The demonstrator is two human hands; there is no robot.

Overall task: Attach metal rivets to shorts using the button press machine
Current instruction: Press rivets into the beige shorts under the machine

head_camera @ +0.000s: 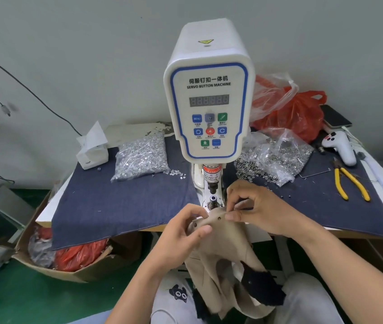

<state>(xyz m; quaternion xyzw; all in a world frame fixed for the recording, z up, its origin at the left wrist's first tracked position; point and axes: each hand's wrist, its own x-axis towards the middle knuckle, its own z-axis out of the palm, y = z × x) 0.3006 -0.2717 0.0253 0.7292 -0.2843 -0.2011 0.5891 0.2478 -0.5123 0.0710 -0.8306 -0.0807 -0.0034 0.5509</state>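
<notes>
Both hands' fingers pinching beige shorts; two rivets set between fingers; press beyond fingertips, more rivets likely pending.

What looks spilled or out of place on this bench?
Loose rivets have spilled from the left bag onto the denim cloth, and rings lie scattered out of the open right bag. Both hands, left and right, hold the shorts normally.

We see beige fabric shorts, a white blue-trimmed button press machine, navy denim table cloth, yellow-handled pliers.
</notes>
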